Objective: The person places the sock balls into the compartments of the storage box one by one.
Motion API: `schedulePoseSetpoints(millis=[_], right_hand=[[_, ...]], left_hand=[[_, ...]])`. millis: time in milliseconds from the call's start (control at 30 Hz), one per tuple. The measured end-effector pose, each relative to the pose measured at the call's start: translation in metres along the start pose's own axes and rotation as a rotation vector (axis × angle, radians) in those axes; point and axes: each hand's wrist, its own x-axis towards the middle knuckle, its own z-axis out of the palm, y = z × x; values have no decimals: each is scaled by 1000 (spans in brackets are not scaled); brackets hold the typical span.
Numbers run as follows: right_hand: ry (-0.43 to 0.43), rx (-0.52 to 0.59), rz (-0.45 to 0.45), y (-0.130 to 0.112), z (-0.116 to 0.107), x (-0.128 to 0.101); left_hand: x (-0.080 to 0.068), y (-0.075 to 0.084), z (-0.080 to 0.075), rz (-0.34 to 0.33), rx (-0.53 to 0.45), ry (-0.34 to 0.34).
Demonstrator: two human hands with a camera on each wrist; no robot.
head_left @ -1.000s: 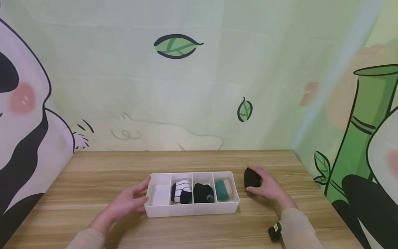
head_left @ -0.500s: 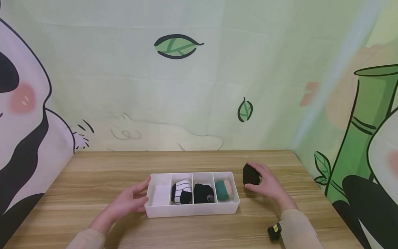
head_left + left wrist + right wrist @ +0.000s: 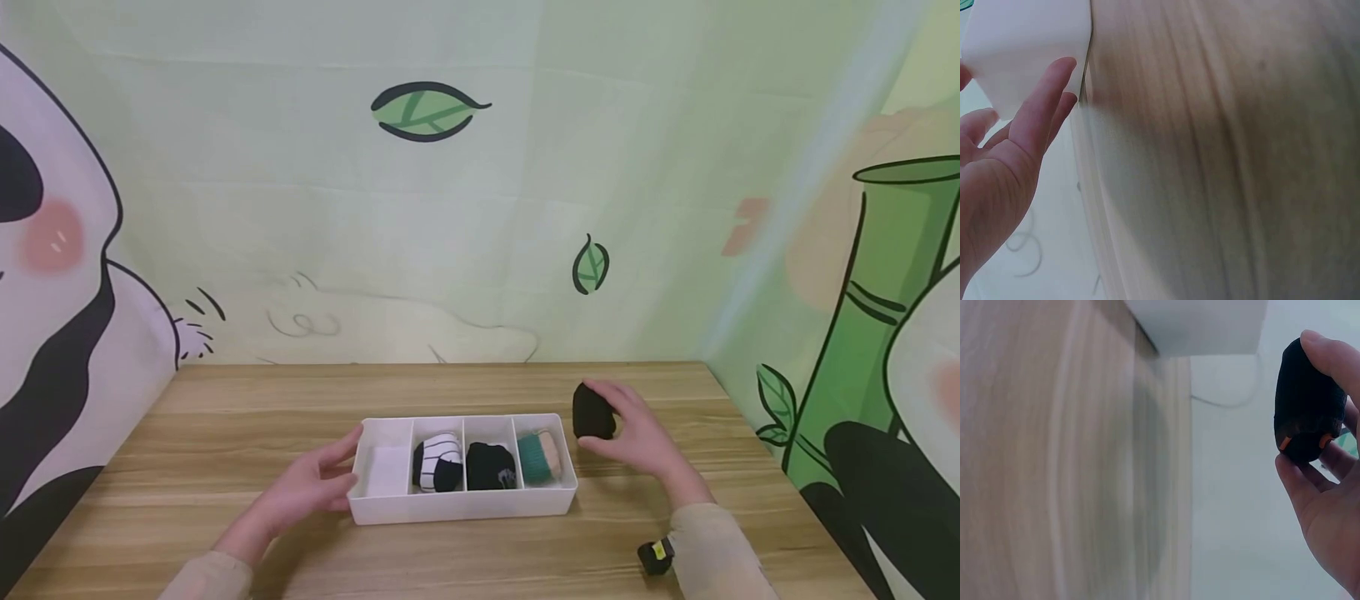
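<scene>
A white box (image 3: 461,504) with a row of compartments stands on the table. From left to right these hold nothing, a white-and-black striped rolled sock (image 3: 438,461), a black rolled sock (image 3: 491,467) and a green-and-beige rolled sock (image 3: 538,457). My left hand (image 3: 318,479) touches the box's left end with its fingers extended, seen also in the left wrist view. Beyond the box's right end, my right hand (image 3: 637,437) pinches another black rolled sock (image 3: 592,412) between thumb and fingers. The right wrist view shows that sock (image 3: 1307,400) off the table, with small orange marks at one end.
The wooden table (image 3: 450,567) runs back to a wall cloth (image 3: 465,233) printed with leaves, bamboo and pandas. A small black device with a yellow label (image 3: 656,557) sits at the right sleeve.
My right hand has raised the black rolled sock and carried it left, closer to the box's right end. The left hand and box have stayed in place.
</scene>
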Motion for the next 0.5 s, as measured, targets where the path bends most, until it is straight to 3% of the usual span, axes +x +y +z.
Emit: schedulePoseSetpoints(millis=[233, 500], right_hand=[[32, -15, -72, -12, 2, 3], [13, -1, -77, -25, 8, 6]], left_hand=[[-1, 1, 0, 4, -4, 0], [-1, 0, 0, 10, -2, -4]])
